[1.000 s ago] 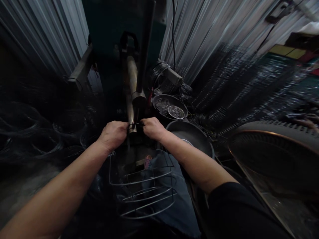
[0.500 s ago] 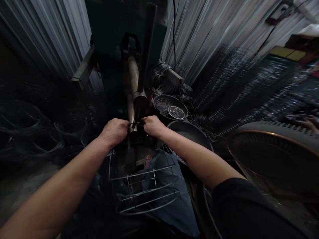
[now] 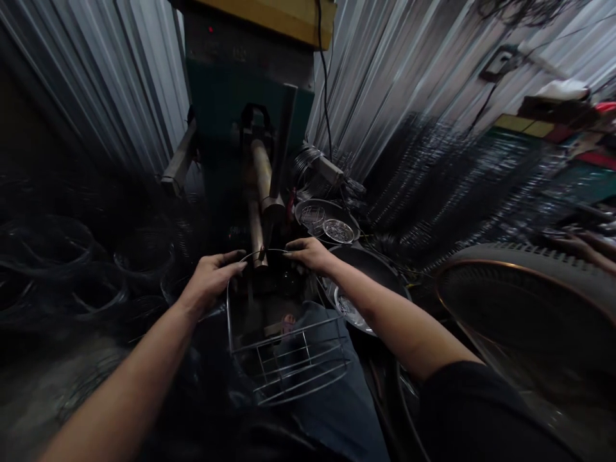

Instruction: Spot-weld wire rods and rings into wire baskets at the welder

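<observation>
A wire basket frame (image 3: 308,346) hangs over my knee, its bars spreading below my hands. Its thin curved top wire (image 3: 276,249) spans between them. My left hand (image 3: 206,279) pinches this wire at the left bend, thumb and finger closed. On the other side, my right hand (image 3: 312,253) grips the wire's right part between fingertips. The middle of the wire crosses at the tip of the machine's lower metal rod (image 3: 256,231); whether it touches the rod is unclear. Just above is the thicker upper rod (image 3: 262,167).
A green machine body (image 3: 216,96) stands ahead. Round pans (image 3: 368,260) with wire grids (image 3: 338,230) stand at the right, beside a large round fan (image 3: 520,289). Dark wire rings (image 3: 144,250) lie left. Stacked wire goods (image 3: 433,173) line the right wall; another person's arm (image 3: 587,250) shows there.
My hands have moved farther apart along the wire, showing more of its curve. The basket frame has shifted slightly right and tilted. The head view has tipped upward.
</observation>
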A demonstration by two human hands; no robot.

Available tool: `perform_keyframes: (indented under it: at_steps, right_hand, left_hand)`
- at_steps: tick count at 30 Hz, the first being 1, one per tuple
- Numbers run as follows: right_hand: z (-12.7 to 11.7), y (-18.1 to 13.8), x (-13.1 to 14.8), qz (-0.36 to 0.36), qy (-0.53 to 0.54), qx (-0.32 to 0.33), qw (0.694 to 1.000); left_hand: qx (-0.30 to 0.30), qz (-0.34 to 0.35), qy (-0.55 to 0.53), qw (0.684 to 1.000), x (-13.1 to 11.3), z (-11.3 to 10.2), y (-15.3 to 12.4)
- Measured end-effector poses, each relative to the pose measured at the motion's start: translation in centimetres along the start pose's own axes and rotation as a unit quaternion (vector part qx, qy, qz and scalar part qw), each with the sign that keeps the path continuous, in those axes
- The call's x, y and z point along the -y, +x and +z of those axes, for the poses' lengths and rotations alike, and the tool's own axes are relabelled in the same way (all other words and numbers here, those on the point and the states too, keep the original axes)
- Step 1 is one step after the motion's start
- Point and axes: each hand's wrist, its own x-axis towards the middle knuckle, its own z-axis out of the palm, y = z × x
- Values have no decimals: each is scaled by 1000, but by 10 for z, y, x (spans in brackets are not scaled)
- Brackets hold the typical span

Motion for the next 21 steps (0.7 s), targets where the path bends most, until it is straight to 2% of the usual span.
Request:
perform_keyframes:
  at_steps: [2, 4, 10, 21]
  right_hand:
    - [0, -6, -10, 13, 120, -13, 993]
    - [3, -11, -16, 23, 187, -32, 982]
    - [10, -17, -10, 63, 246, -35, 967]
    - [12, -27, -9, 70, 288, -55, 953]
  left_hand:
    - [-43, -49, -149, 987, 7, 3, -10]
    - [-64, -60, -208, 974, 11, 7, -13]
    - [-80, -49, -242, 966, 9, 12, -8]
    - [-63, -48, -272, 959, 11, 10, -2]
